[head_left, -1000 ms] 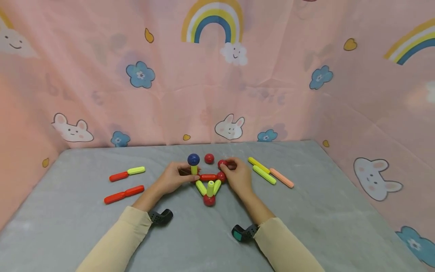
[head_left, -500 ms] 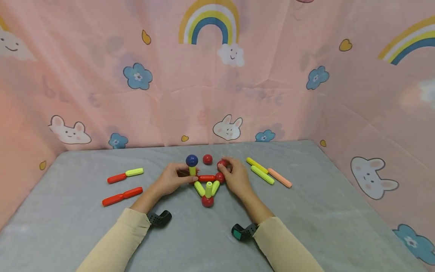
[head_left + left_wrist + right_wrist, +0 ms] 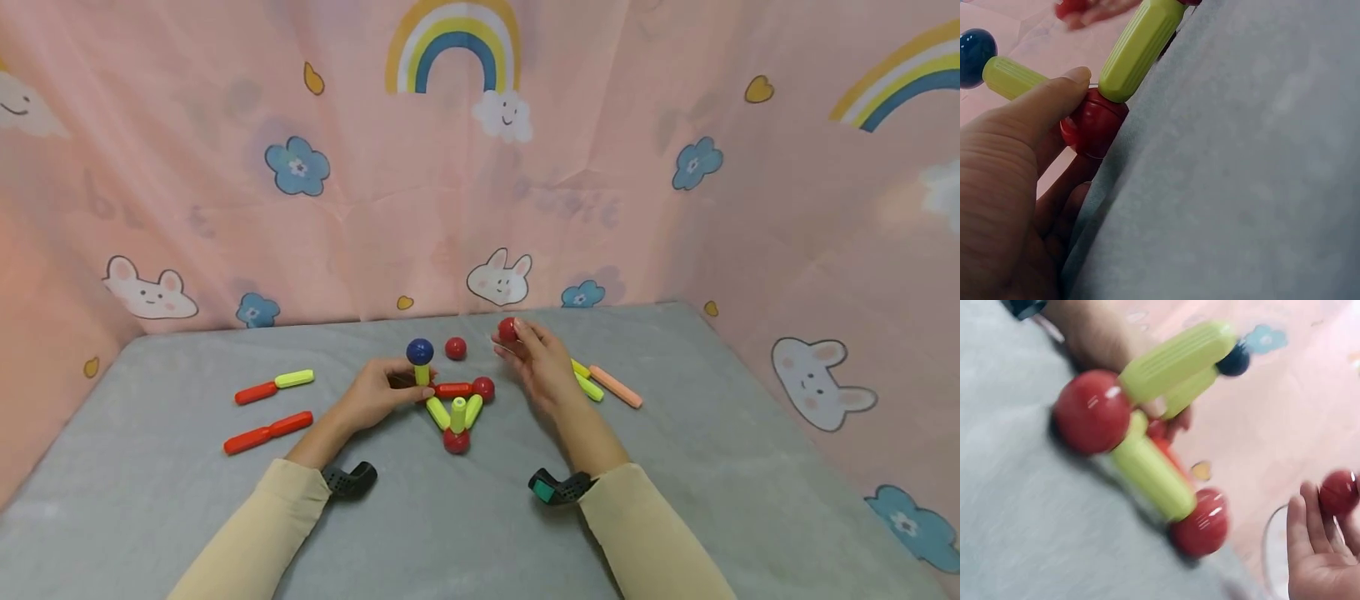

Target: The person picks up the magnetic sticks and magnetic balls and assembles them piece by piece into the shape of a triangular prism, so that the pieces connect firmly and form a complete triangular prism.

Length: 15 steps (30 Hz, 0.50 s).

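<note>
Left hand (image 3: 378, 392) gripping red corner ball (image 3: 1099, 122) of the rod-and-ball triangle (image 3: 453, 389), thumb by upright lime rod (image 3: 422, 375) with blue ball (image 3: 420, 352) on top; right hand (image 3: 543, 367) pinching loose red ball (image 3: 507, 329), apart from the triangle, which sits between the hands; spare red ball (image 3: 455, 348) on table (image 3: 450, 533), between and beyond hands; red rods (image 3: 258, 437) left of left hand, orange rod (image 3: 616, 386) right of right hand

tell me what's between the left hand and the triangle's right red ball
The head view shows a red stick between the left hand and that ball.

Right hand (image 3: 543, 369) shifted rightward, pinched red ball (image 3: 507, 330) too
</note>
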### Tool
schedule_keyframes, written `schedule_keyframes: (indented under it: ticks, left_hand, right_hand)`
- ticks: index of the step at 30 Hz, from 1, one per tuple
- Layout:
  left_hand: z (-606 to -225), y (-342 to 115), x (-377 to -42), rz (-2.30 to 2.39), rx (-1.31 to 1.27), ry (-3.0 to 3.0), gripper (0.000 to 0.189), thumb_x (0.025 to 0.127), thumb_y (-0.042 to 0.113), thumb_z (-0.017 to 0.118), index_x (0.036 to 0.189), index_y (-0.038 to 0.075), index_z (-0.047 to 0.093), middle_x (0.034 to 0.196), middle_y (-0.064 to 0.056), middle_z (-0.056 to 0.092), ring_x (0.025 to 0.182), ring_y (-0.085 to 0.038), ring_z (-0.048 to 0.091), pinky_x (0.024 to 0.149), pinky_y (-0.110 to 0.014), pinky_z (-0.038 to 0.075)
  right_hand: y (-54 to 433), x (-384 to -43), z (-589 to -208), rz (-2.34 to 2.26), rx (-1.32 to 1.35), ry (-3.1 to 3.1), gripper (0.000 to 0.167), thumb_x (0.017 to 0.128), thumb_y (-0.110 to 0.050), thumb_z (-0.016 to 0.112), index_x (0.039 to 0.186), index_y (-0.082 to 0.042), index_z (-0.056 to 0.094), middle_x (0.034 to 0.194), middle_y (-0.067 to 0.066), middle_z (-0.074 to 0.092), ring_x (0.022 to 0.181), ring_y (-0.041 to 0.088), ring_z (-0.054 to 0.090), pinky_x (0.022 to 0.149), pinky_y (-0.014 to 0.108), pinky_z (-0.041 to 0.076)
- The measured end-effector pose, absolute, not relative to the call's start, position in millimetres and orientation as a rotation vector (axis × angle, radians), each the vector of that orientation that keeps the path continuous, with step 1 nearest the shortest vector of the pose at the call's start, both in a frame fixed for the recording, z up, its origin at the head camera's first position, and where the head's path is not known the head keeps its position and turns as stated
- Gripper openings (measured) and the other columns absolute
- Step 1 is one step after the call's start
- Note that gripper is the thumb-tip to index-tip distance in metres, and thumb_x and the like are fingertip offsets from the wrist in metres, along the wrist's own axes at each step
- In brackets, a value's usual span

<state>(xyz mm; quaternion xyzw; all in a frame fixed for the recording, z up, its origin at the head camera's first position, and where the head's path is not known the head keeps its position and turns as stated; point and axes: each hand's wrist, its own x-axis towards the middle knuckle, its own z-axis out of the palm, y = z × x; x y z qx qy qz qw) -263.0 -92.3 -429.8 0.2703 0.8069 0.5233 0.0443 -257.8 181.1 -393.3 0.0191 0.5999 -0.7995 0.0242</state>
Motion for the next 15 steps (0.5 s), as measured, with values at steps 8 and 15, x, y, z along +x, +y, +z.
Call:
schedule_keyframes:
  ticks: [8, 15]
  left_hand:
    - [-427.7, -89.0, -267.3, 1.594, 0.857, 2.468, 0.024, 0.09, 0.017, 0.077, 0.112, 0.007, 0.076, 0.104, -0.008, 0.077, 0.09, -0.012, 0.068, 0.081, -0.024, 0.055]
    - [-430.4, -93.2, -264.9, 1.602, 0.874, 2.459, 0.023, 0.09, 0.014, 0.077, 0.111, 0.006, 0.076, 0.103, -0.01, 0.078, 0.088, -0.01, 0.069, 0.08, -0.023, 0.056]
  right_hand:
    - [186.1, -233.0, -344.0, -2.095, -0.565, 2.178, 0.029, 0.098, -0.011, 0.063, 0.126, -0.006, 0.059, 0.115, 0.001, 0.065, 0.103, 0.015, 0.067, 0.093, 0.025, 0.057]
    - [175.6, -220.7, -337.8, -1.757, -0.87, 2.28, 0.035, 0.089, -0.011, 0.075, 0.123, -0.005, 0.066, 0.12, 0.015, 0.067, 0.104, 0.023, 0.068, 0.083, 0.031, 0.06]
